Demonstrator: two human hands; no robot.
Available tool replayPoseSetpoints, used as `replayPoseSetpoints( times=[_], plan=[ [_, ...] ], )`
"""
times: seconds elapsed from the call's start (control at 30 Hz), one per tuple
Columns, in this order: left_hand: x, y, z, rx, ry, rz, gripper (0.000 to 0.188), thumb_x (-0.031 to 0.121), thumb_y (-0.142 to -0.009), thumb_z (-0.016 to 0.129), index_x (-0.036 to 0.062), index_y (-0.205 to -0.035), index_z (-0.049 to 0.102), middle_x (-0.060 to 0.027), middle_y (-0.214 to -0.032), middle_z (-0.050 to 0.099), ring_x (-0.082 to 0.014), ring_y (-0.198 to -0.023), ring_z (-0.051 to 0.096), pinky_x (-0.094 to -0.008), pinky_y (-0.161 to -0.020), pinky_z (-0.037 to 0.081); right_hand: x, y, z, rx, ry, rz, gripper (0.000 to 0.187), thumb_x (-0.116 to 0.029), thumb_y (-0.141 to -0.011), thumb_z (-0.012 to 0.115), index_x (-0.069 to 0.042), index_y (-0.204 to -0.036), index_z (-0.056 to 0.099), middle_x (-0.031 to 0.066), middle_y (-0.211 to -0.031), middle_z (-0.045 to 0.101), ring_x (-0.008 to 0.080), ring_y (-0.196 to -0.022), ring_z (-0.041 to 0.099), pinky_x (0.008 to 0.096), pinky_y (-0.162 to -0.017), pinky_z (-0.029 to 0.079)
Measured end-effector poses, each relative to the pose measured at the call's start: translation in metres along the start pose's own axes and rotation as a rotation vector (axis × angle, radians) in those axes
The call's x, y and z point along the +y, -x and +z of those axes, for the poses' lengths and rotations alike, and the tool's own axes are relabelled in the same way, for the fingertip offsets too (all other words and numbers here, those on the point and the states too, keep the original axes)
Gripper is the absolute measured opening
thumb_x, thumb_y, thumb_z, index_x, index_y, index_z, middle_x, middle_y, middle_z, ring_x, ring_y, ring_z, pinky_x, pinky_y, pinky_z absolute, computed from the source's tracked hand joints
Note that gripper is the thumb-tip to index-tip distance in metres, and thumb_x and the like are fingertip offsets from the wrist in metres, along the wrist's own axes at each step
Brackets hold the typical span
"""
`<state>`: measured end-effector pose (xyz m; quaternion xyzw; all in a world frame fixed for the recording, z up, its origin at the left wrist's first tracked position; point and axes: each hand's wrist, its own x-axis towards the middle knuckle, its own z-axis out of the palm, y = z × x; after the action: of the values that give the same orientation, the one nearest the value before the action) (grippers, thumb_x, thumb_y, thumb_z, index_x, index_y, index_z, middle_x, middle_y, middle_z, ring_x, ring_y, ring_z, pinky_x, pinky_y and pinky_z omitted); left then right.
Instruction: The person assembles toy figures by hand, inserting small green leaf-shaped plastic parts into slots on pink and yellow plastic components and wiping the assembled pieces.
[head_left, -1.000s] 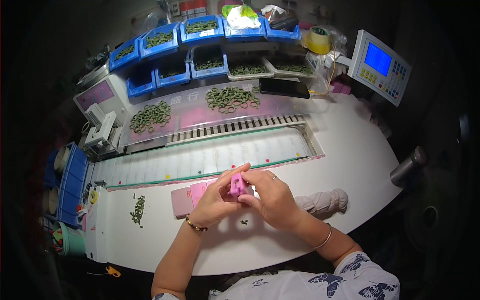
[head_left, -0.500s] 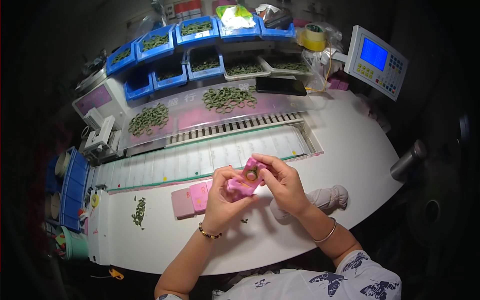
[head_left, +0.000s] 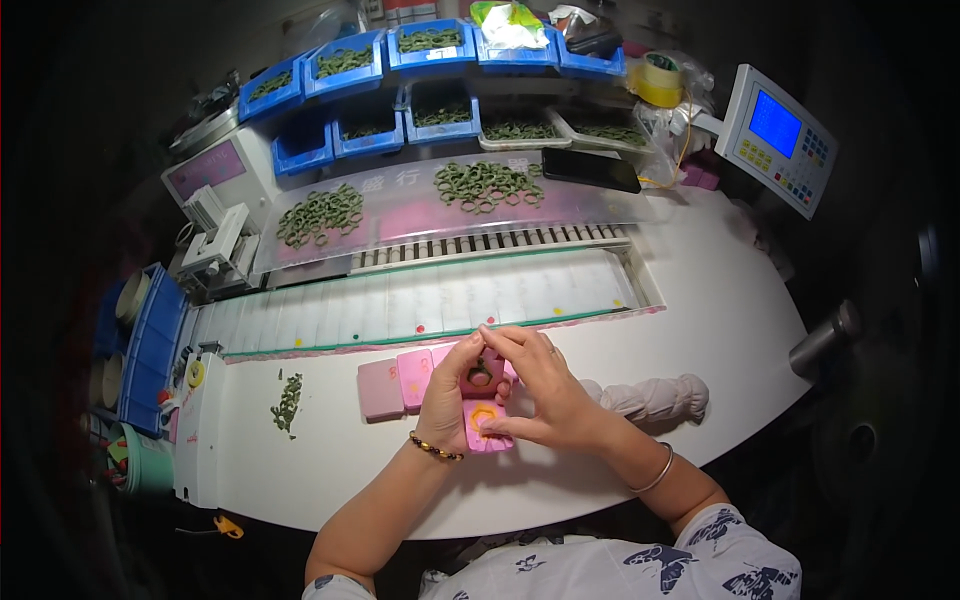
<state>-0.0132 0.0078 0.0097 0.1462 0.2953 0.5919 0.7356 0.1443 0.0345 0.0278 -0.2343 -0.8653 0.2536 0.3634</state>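
A pink rubber mould (head_left: 487,440) is folded open between my hands above the white table. One half stands up with a green wax ring (head_left: 480,372) in its cavity. The lower half lies toward me and shows an orange ring-shaped mark. My left hand (head_left: 445,395) is closed along the mould's left side. My right hand (head_left: 552,400) grips from the right, with its fingers at the top edge and its thumb on the lower half. Parts of the mould are hidden behind the fingers.
More pink mould blocks (head_left: 381,390) stand in a row left of my hands. Green scraps (head_left: 287,405) lie farther left. Behind are a glass-like strip panel (head_left: 450,295), piles of green rings (head_left: 490,187) and blue bins (head_left: 345,68). A grey cloth bundle (head_left: 655,398) lies right.
The mould has come lower and its halves are spread wider apart. My right hand has shifted from pinching the upper half to spanning both halves. The whole view has shifted slightly.
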Motion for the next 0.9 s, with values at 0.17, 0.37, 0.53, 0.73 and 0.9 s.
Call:
replayPoseSetpoints(
  times=[0.17,0.37,0.53,0.73,0.9],
  plan=[
    [0.001,-0.003,-0.005,0.137,-0.030,0.151,0.016,0.016,-0.092,0.056,0.0055,-0.080,0.056,-0.0033,-0.070,0.058,-0.0104,-0.057,0.053,-0.0263,-0.053,0.047,-0.007,-0.003,-0.003,0.144,0.170,-0.069,0.050,-0.025,-0.081,0.073,-0.009,-0.126,0.059,0.0071,-0.128,0.054,0.0277,-0.116,0.049,0.0427,-0.098,0.034],
    [-0.003,0.004,0.003,0.106,-0.236,0.320,0.019,0.014,-0.094,0.053,0.0061,-0.076,0.050,-0.0019,-0.068,0.055,-0.0074,-0.054,0.049,-0.0230,-0.048,0.042,-0.014,-0.003,0.005,0.182,0.238,-0.141,0.022,-0.014,-0.078,0.072,-0.012,-0.100,0.066,0.0031,-0.118,0.060,0.0245,-0.108,0.054,0.0403,-0.094,0.035],
    [-0.008,0.000,-0.003,0.044,-0.326,0.433,0.012,0.017,-0.095,0.049,0.0070,-0.091,0.044,0.0001,-0.070,0.047,-0.0042,-0.055,0.045,-0.0209,-0.048,0.040,-0.003,-0.002,0.009,0.185,-0.061,-0.039,0.015,-0.008,-0.075,0.072,-0.010,-0.088,0.065,0.0058,-0.113,0.059,0.0270,-0.105,0.054,0.0413,-0.093,0.037],
    [-0.011,-0.011,-0.007,0.197,-0.385,0.593,0.016,0.021,-0.096,0.048,0.0058,-0.097,0.043,-0.0026,-0.071,0.048,-0.0088,-0.051,0.045,-0.0249,-0.047,0.041,-0.011,-0.004,0.006,0.173,0.051,-0.145,0.014,-0.007,-0.075,0.071,-0.009,-0.087,0.064,0.0076,-0.114,0.059,0.0285,-0.105,0.054,0.0404,-0.091,0.039],
    [0.012,-0.007,-0.008,0.195,-0.128,0.351,0.031,0.036,-0.099,0.046,0.0071,-0.091,0.052,-0.0042,-0.066,0.054,-0.0158,-0.053,0.053,-0.0277,-0.048,0.044,-0.024,-0.006,-0.001,0.269,0.102,-0.193,0.021,-0.001,-0.071,0.073,-0.009,-0.089,0.065,0.0090,-0.109,0.061,0.0286,-0.101,0.055,0.0397,-0.089,0.040]
  ],
)
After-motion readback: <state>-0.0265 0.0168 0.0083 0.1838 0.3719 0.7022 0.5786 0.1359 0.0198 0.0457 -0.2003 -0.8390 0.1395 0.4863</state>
